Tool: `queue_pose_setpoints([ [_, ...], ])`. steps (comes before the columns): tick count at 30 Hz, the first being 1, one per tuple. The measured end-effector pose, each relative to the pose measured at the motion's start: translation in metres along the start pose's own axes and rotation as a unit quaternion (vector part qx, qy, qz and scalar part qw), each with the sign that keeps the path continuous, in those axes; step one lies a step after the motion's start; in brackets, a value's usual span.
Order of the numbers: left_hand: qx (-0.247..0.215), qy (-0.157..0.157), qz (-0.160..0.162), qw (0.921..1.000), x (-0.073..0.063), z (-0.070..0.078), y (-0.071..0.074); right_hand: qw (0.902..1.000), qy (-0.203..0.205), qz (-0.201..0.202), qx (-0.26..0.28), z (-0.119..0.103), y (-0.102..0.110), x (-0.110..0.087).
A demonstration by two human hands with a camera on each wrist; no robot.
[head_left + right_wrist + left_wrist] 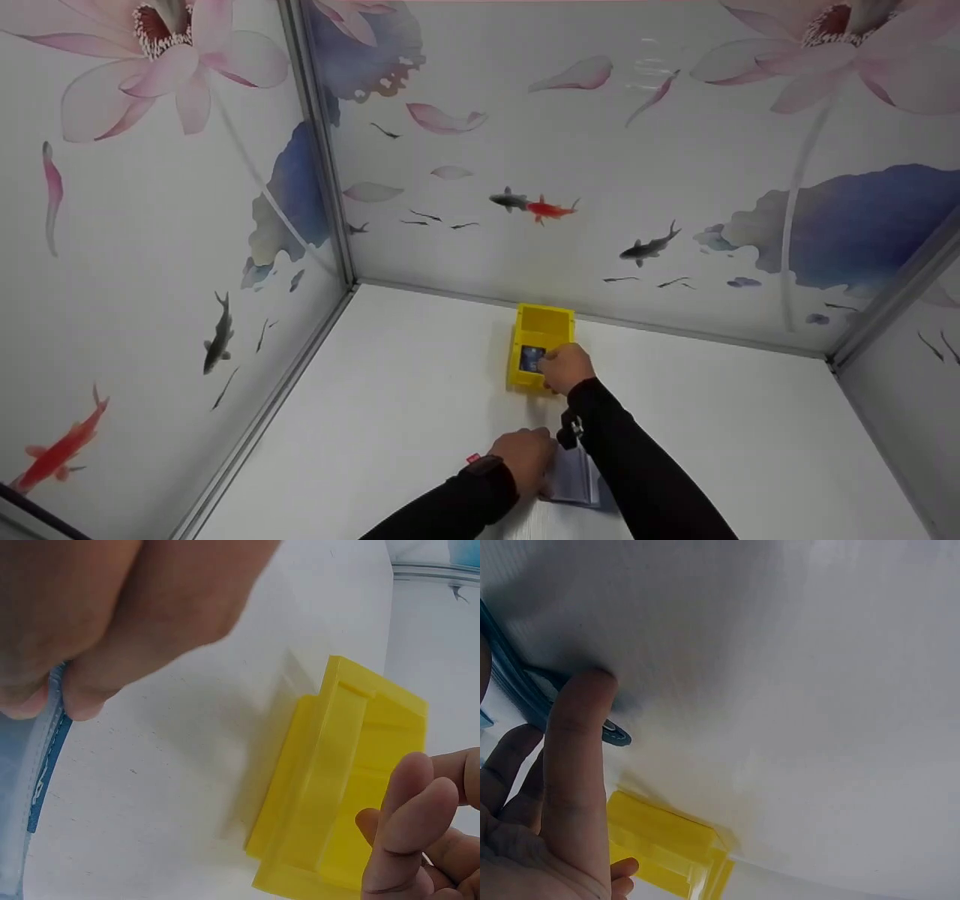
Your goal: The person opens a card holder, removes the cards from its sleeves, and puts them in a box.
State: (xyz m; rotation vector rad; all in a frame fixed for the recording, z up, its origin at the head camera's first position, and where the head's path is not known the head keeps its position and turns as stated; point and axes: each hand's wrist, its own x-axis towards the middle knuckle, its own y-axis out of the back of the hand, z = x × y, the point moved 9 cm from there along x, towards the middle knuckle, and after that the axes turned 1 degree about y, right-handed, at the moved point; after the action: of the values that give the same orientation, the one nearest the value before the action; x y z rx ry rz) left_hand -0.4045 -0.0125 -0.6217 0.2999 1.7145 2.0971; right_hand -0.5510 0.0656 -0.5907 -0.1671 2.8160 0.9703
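Note:
My left hand (525, 456) grips a clear plastic sleeve booklet (571, 476) with a dark blue edge (517, 682), low over the white table. In the right wrist view the left fingers (90, 694) pinch its border. Ahead of it, my right hand (568, 367) is at the front of a yellow bin (546, 321), fingers bent beside a dark blue card (531, 358). Whether those fingers pinch the card cannot be told. The right wrist view shows the curled fingers (412, 821) over the bin, with the card hidden.
The white table (420, 360) meets printed panels (480, 255) with flowers and fish at the back and sides. Metal rails (330, 195) run along the panel corners. The yellow bin stands close to the back panel.

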Motion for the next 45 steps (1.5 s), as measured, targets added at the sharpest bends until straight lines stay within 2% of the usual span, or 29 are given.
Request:
queue_pose_setpoints([
  [4,-0.002,0.001,0.004,1.0000,-0.001,0.004,-0.002,0.9989,0.044,0.018,0.004,-0.008,0.013,-0.017],
  [8,-0.009,-0.002,-0.001,1.0000,-0.002,0.007,-0.008,0.9934,0.092,0.056,-0.041,-0.013,0.030,-0.037],
  [12,-0.015,0.006,-0.026,0.9995,-0.002,0.004,-0.014,0.9867,0.123,0.073,-0.076,-0.012,0.038,-0.060],
  [17,-0.030,0.023,-0.042,0.9984,0.001,-0.009,-0.017,0.9811,0.159,0.056,-0.095,-0.008,0.034,-0.085],
  [20,-0.033,0.018,-0.029,0.9989,0.003,-0.014,-0.019,0.9787,0.176,0.041,-0.097,-0.003,0.031,-0.097],
  [22,-0.038,0.013,-0.019,0.9990,0.002,-0.014,-0.016,0.9781,0.185,0.015,-0.094,0.003,0.027,-0.105],
  [25,-0.052,0.008,-0.008,0.9986,-0.001,-0.015,-0.012,0.9780,0.183,-0.041,-0.091,0.015,0.017,-0.116],
  [27,-0.063,0.008,-0.008,0.9980,-0.004,-0.014,-0.007,0.9791,0.166,-0.077,-0.089,0.027,0.010,-0.121],
  [28,-0.056,-0.003,0.004,0.9984,0.002,-0.019,-0.018,0.9793,0.156,-0.089,-0.092,0.032,0.008,-0.124],
  [33,-0.051,-0.008,0.010,0.9986,0.007,-0.022,-0.020,0.9771,0.115,-0.133,-0.120,0.053,-0.003,-0.134],
  [34,-0.048,-0.008,0.011,0.9987,0.007,-0.022,-0.020,0.9760,0.112,-0.137,-0.127,0.055,-0.005,-0.136],
  [35,-0.055,0.001,-0.001,0.9985,0.002,-0.017,-0.009,0.9753,0.108,-0.141,-0.131,0.057,-0.007,-0.138],
  [41,-0.056,-0.007,0.009,0.9984,0.000,-0.011,-0.004,0.9758,0.101,-0.126,-0.148,0.063,-0.011,-0.146],
  [45,-0.044,-0.021,0.020,0.9986,0.003,-0.005,-0.008,0.9752,0.105,-0.107,-0.163,0.070,-0.012,-0.146],
])
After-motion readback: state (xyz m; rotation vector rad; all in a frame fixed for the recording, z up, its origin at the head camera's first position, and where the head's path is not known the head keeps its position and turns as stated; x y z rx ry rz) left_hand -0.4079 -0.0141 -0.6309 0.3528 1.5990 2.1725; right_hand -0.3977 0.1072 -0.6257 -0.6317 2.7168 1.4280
